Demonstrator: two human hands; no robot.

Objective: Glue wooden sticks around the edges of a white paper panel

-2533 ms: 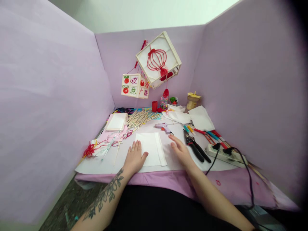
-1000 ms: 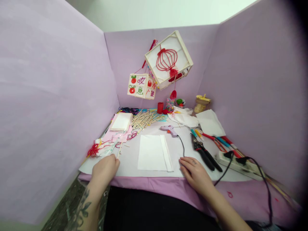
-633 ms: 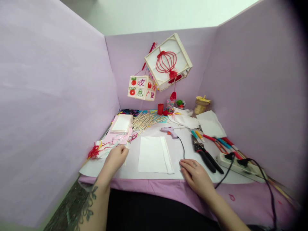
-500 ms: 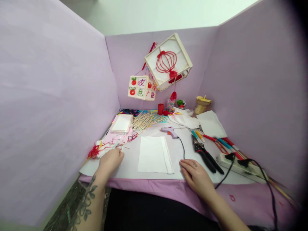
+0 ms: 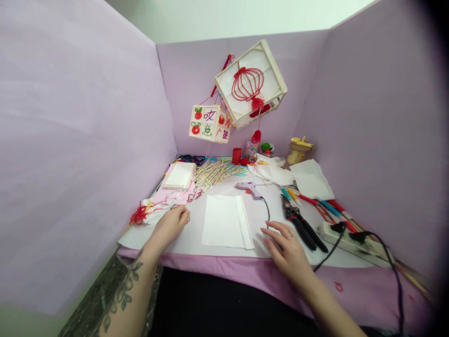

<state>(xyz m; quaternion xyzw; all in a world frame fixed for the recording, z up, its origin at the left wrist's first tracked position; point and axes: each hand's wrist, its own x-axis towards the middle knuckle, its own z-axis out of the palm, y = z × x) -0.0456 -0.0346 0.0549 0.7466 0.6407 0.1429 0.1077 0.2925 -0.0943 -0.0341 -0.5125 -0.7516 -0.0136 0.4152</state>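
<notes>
My left hand (image 5: 173, 223) is closed beside the tangled threads; a small bit of something shows at its fingertips, too small to make out. Between my hands lies a white sheet of paper (image 5: 221, 222) with a folded strip along its right side. My right hand (image 5: 286, 241) hovers or rests to the right of that sheet, fingers spread and holding nothing. Its fingertips are close to the black cord of a lilac glue gun (image 5: 253, 189), which lies behind the paper. Right of this hand are pruning shears (image 5: 298, 223) with black handles.
A power strip (image 5: 351, 243) with plugs and cords sits at the right edge. Wooden sticks (image 5: 213, 174), a small stack of white panels (image 5: 180, 175) and red thread (image 5: 139, 214) lie on the left. Two decorated lanterns (image 5: 250, 86) hang above the back. Purple walls (image 5: 70, 140) enclose the table.
My left hand has moved right and slightly up, toward the paper. My right hand has lifted a little, its fingers spreading. The view has shifted slightly.
</notes>
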